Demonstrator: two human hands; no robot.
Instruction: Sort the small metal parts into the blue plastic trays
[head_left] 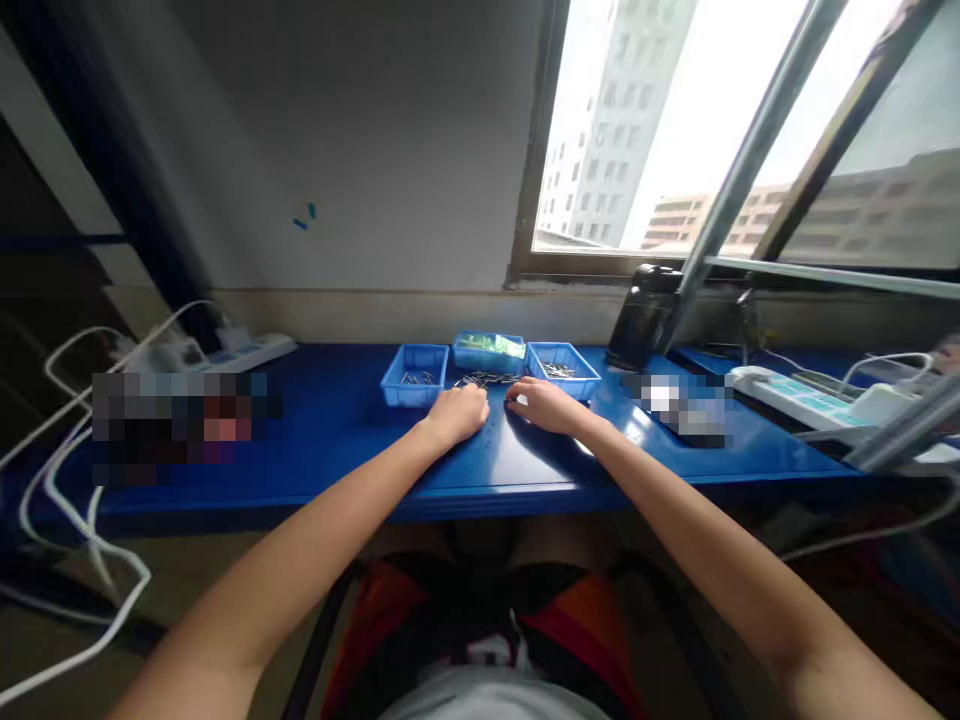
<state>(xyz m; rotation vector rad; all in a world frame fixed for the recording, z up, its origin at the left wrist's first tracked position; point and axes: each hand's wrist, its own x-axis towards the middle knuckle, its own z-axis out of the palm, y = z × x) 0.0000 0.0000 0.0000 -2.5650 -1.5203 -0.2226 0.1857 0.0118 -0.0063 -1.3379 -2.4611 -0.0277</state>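
My left hand (457, 412) rests knuckles-up on the blue table (337, 440) with its fingers curled under, just in front of a small pile of thin metal parts (486, 379). My right hand (541, 404) lies close beside it, fingers bent and pointing left toward the same pile. What either hand pinches, if anything, is too small to see. Behind the pile stand three small blue trays: the left tray (415, 374) and the right tray (564, 369) hold metal parts, and the middle tray (488, 350) holds green and white items.
A black device (643, 316) stands at the back right below the window. White power strips lie at the left (247, 352) and right (795, 392), with white cables hanging off the left edge. Metal frame bars (739, 170) slant across the right side.
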